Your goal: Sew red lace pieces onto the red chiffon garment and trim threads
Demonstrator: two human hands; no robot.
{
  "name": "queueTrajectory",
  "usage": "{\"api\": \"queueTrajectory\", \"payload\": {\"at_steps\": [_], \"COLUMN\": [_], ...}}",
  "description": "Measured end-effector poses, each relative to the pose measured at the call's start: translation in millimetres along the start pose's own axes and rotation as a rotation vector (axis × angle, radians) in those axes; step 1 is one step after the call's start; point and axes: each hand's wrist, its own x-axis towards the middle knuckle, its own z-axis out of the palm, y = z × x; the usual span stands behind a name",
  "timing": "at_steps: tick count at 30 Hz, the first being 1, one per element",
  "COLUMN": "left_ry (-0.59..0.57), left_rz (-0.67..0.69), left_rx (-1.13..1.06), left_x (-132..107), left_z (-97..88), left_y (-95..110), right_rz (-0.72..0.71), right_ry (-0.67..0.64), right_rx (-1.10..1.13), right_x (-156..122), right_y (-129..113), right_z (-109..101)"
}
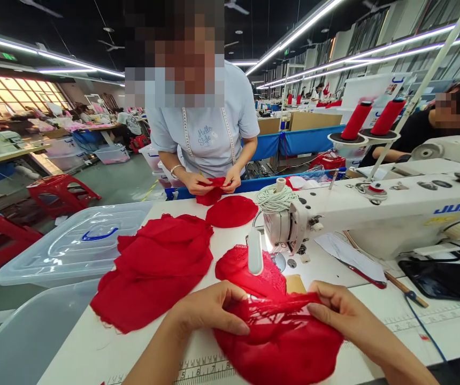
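Observation:
My left hand [214, 307] and my right hand [336, 307] pinch the upper edge of a red sheer fabric piece [282, 347] and stretch it between them over the table's front. Pale patches show through its thin weave. Just beyond it, a red lace piece [246, 267] lies by the needle area of the white sewing machine [374, 208], partly behind the machine's small lamp [255, 251]. To the left of my hands spreads a pile of red fabric pieces [161, 262]. A rounded red piece [232, 210] rests farther back.
Across the table a person [201, 125] holds red fabric in both hands. Clear plastic bins [81, 240] stand along the left edge. Scissors [364, 275], a wooden stick [408, 291] and a black phone-like object [446, 272] lie right. Red thread cones [356, 120] stand above the machine.

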Motion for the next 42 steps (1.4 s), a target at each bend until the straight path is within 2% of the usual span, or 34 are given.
{"api": "queueTrajectory", "payload": {"at_steps": [3, 5, 7, 8, 10, 12, 15, 17, 22, 25, 33, 42], "left_ry": [0.092, 0.138, 0.101, 0.054, -0.014, -0.003, 0.09, 0.165, 0.301, 0.333, 0.353, 0.371], "left_rz": [0.067, 0.113, 0.099, 0.075, 0.062, 0.1, 0.181, 0.191, 0.033, 0.031, 0.066, 0.054], "left_rx": [-0.153, -0.292, -0.349, -0.323, -0.19, -0.049, 0.023, 0.019, -0.101, -0.129, -0.272, -0.371], "left_x": [-3.1, -0.6, 4.5, 7.6, 13.5, 17.6, 19.4, 19.2, 22.2, 27.0, 37.9, 38.3], "left_z": [-5.1, -1.8, 5.8, 10.4, 19.4, 26.9, 33.3, 34.4, 30.6, 29.1, 28.4, 28.4], "left_y": [-4.6, -8.4, -10.6, -10.9, -9.7, -7.2, -3.1, -1.9, -8.1, -13.7, -17.7, -18.7], "right_rz": [0.066, 0.052, -0.042, -0.124, -0.315, -0.426, -0.297, -0.236, -0.173, -0.217, -0.252, -0.22], "right_ry": [0.048, 0.053, 0.144, 0.202, 0.269, 0.177, 0.122, 0.116, 0.204, 0.277, 0.342, 0.358], "right_rx": [0.01, -0.184, -0.452, -0.549, -0.587, -0.476, -0.391, -0.338, -0.35, -0.391, -0.291, -0.254], "right_x": [-16.5, -22.9, -23.9, -22.0, -13.6, -1.1, 17.2, 24.7, 29.5, 32.6, 48.9, 46.2], "right_y": [16.7, 29.7, 38.1, 39.5, 36.2, 26.7, 10.4, 4.6, 8.9, 11.0, 21.1, 25.1], "right_z": [-18.4, -25.5, -23.2, -17.3, 3.4, 31.2, 64.7, 71.3, 48.1, 38.0, 39.8, 36.4]}}
